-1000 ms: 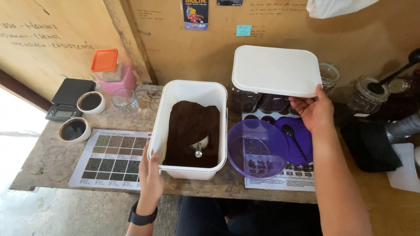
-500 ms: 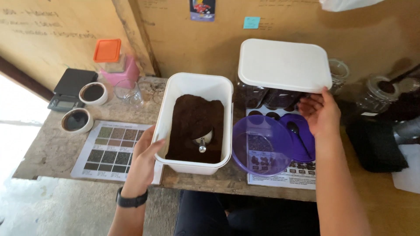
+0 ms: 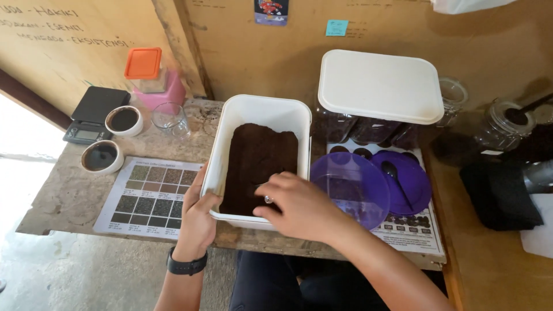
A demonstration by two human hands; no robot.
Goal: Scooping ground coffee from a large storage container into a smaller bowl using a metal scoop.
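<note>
Over the white tub (image 3: 259, 112), your right hand (image 3: 302, 204) pinches the scoop (image 3: 266, 196); left hand (image 3: 199, 213) clamps the rim, steadying it.

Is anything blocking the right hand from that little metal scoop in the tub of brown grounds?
Nothing visible does. The right hand is already over the open white tub, fingers at the scoop on the grounds. The left hand grips the tub's near-left rim.
</note>
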